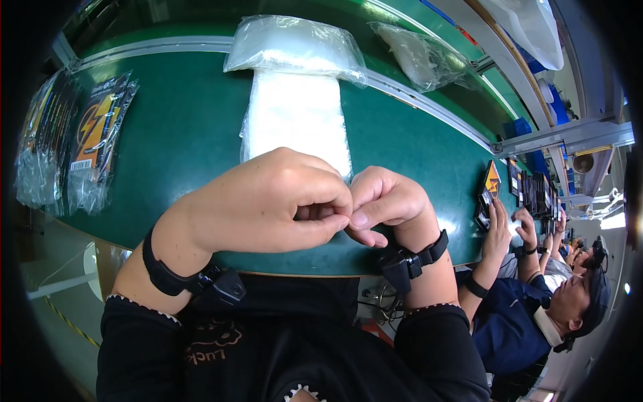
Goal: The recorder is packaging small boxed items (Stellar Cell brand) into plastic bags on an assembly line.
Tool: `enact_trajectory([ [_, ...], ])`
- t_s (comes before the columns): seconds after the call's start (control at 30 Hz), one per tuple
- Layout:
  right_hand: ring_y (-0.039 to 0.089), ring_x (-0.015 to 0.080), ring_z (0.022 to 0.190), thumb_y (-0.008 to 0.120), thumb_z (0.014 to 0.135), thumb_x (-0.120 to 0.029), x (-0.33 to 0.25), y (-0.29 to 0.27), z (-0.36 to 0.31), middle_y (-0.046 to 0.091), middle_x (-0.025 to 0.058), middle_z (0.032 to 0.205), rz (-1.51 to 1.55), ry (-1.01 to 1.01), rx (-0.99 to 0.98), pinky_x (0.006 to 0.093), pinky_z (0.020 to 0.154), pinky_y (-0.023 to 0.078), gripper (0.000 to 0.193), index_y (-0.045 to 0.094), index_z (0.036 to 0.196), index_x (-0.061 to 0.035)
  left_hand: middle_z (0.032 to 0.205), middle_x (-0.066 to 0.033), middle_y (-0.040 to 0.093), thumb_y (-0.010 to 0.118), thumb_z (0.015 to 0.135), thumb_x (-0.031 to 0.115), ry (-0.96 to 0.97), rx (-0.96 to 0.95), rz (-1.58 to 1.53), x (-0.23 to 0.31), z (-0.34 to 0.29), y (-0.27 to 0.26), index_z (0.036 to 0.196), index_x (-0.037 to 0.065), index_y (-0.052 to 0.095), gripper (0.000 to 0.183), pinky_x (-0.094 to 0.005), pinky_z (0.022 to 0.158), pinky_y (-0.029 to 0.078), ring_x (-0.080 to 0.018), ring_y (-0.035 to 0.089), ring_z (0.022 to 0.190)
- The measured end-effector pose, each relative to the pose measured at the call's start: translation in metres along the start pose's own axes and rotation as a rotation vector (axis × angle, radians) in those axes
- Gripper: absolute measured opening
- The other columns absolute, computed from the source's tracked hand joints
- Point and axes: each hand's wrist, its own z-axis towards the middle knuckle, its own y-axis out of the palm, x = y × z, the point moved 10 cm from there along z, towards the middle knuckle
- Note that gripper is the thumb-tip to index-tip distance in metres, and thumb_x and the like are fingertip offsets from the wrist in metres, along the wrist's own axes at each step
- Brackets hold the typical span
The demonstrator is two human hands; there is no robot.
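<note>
My left hand (288,204) and my right hand (387,201) meet over the near part of the green table, fingertips touching. The left fingers curl into a pinch of thumb and forefinger. The right thumb presses on its bent fingers. Whatever lies between the fingertips, if anything, is too small or hidden to name. Just beyond the hands is a stack of clear, whitish plastic bags (295,114), its near end partly covered by them. A puffy clear plastic bundle (291,41) rests on the far end of that stack.
Black-and-orange boxes in clear bags (97,134) stand at the left beside a row of similar bagged boxes (43,134). Another clear bag (422,57) lies beyond the metal rail (429,107). A co-worker (529,315) at the right handles a box (491,184) near more dark boxes.
</note>
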Motion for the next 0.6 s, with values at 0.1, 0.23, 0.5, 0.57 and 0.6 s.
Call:
enact_trajectory([
  [0.1,0.050,0.0125,0.039,0.058,0.084,-0.005,0.0020,0.0000,0.0003,0.059,0.0107,0.058,-0.007,0.007,-0.020,0.0227,0.038,0.038,0.019,0.062,0.070,0.0067,0.069,-0.0075,0.061,0.066,0.073,-0.002,-0.018,-0.003,-0.037,-0.0018,-0.0003,0.0014,0.080,-0.001,0.064,0.007,-0.0238,0.054,0.047,-0.0141,0.058,0.059],
  [0.23,0.050,0.0133,0.039,0.058,0.084,-0.005,0.0026,0.0024,-0.0005,0.059,0.0119,0.058,0.034,0.017,-0.021,0.0232,0.037,0.038,0.019,0.062,0.070,0.0070,0.069,-0.0069,0.061,0.069,0.073,0.000,-0.050,-0.010,-0.075,-0.0041,0.0012,0.0032,0.080,-0.001,0.065,0.008,-0.0233,0.055,0.046,-0.0130,0.058,0.060],
  [0.5,0.050,0.0147,0.038,0.057,0.084,-0.008,0.0040,0.0039,-0.0008,0.058,0.0131,0.057,0.140,0.012,-0.021,0.0243,0.037,0.039,0.025,0.061,0.066,0.0078,0.069,-0.0068,0.061,0.068,0.073,-0.001,-0.025,0.019,-0.051,-0.0035,0.0009,0.0024,0.080,0.000,0.065,0.008,-0.0235,0.055,0.046,-0.0136,0.058,0.060],
  [0.57,0.050,0.0150,0.038,0.057,0.084,-0.008,0.0062,0.0025,-0.0010,0.058,0.0134,0.057,0.152,0.030,0.000,0.0247,0.037,0.039,0.025,0.060,0.065,0.0078,0.070,-0.0070,0.061,0.068,0.073,-0.002,-0.013,0.022,-0.048,-0.0024,0.0012,0.0021,0.081,0.000,0.065,0.009,-0.0239,0.055,0.046,-0.0145,0.058,0.060],
  [0.6,0.048,0.0160,0.037,0.054,0.084,-0.007,0.0055,0.0039,-0.0003,0.056,0.0141,0.053,0.147,0.012,-0.018,0.0261,0.036,0.037,0.023,0.060,0.068,0.0093,0.070,-0.0074,0.062,0.067,0.072,-0.003,0.011,0.025,0.009,-0.0003,0.0011,0.0014,0.082,0.000,0.065,0.010,-0.0245,0.055,0.046,-0.0156,0.059,0.060],
])
